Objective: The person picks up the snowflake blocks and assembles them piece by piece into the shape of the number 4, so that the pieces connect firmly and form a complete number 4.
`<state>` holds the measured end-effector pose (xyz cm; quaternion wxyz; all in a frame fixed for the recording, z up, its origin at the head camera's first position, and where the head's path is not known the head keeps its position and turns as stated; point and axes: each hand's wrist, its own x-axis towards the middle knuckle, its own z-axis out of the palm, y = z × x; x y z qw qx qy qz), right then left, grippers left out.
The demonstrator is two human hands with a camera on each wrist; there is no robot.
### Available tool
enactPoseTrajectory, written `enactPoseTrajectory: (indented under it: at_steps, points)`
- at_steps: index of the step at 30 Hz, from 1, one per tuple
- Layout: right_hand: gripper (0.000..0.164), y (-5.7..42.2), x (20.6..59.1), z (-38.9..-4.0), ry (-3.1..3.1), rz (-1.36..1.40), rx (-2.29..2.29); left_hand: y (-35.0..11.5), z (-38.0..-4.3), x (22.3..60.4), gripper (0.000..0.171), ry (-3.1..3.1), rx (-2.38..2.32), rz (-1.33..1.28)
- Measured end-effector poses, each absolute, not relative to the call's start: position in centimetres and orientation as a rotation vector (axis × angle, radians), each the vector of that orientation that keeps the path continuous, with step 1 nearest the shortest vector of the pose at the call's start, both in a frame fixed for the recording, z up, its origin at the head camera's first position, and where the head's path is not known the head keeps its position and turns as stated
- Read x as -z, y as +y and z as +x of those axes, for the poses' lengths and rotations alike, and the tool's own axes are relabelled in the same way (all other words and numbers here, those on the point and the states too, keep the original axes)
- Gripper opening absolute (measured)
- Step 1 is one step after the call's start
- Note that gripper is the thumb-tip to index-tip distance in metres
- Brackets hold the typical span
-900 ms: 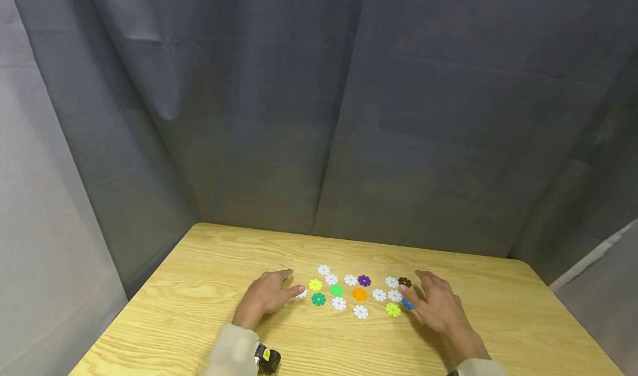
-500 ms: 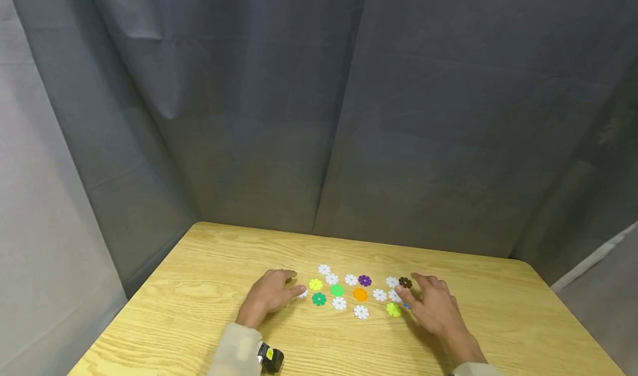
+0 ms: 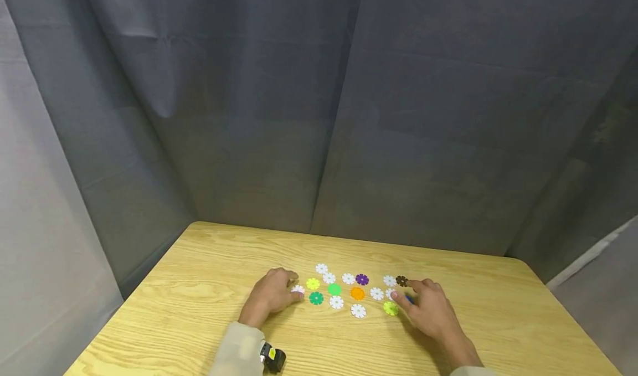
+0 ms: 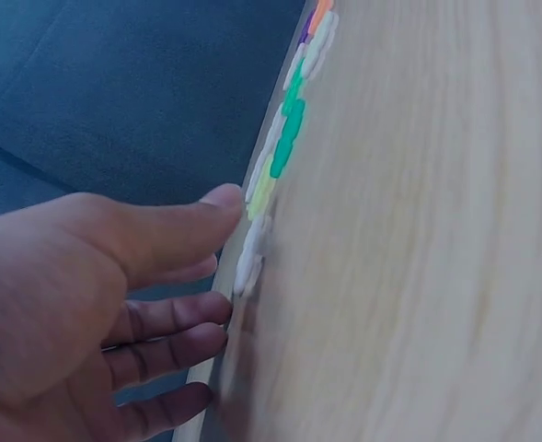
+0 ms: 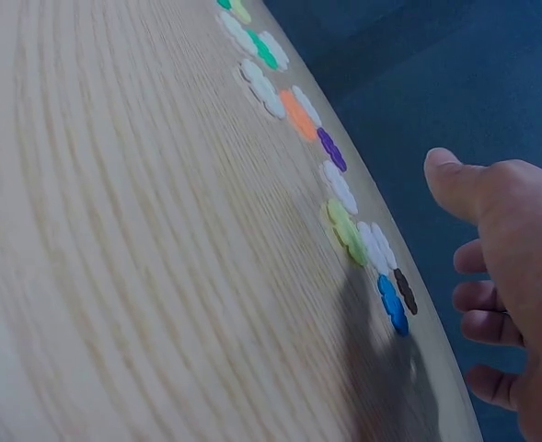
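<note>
Flat, notched, flower-like discs lie spread over the wooden table. Above the left end of the spread, my left hand [image 3: 271, 293] hovers with fingers loosely bent, thumb apart, partly covering a white disc [image 3: 298, 289]. A yellow disc [image 3: 313, 283] and a dark green disc [image 3: 316, 298] lie just beyond its thumb. On the other side, my right hand [image 3: 432, 308] is held over the right end, near the brown disc [image 3: 401, 281] and hiding most of a blue disc [image 5: 393, 305]. A lime disc [image 3: 391, 308] lies below its thumb. Neither hand holds anything.
Between the hands lie an orange disc [image 3: 357, 293], a purple disc [image 3: 362, 279], a bright green disc [image 3: 334, 289] and several white ones. The wooden table [image 3: 219, 254] ends at a dark grey curtain [image 3: 259, 116] behind. A black wrist device [image 3: 273, 358] sits at the left sleeve.
Both hands have come slightly inward and closer to the discs, with the fingertips a little more bent. The right hand covers more of the blue disc. The discs keep their layout.
</note>
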<state>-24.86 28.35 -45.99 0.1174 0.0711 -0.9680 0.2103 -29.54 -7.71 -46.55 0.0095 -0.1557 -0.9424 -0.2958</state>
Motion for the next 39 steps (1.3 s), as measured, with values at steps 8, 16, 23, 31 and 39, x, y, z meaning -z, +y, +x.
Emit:
enactPoseTrajectory:
  at_steps: [8, 16, 23, 31, 39]
  points:
    - [0.057, 27.8, 46.2, -25.0, -2.817, 0.21, -0.611, -7.5, -29.4, 46.6, 0.045, -2.956, 0.854, -0.504]
    - [0.045, 27.5, 46.0, -24.8, -2.824, 0.216, -0.611, -7.4, -29.5, 46.8, 0.034, -2.948, 0.864, -0.485]
    - [0.031, 27.2, 46.2, -24.6, -2.86, 0.221, -0.658, -7.4, -29.4, 47.0, 0.028, -2.94, 0.865, -0.477]
    - [0.026, 27.0, 46.7, -24.6, -2.874, 0.233, -0.669, -7.5, -29.4, 47.0, 0.027, -2.936, 0.926, -0.469]
    - [0.036, 26.6, 47.0, -24.8, -2.902, 0.216, -0.651, -7.4, -29.6, 47.2, 0.026, -2.924, 0.977, -0.45]
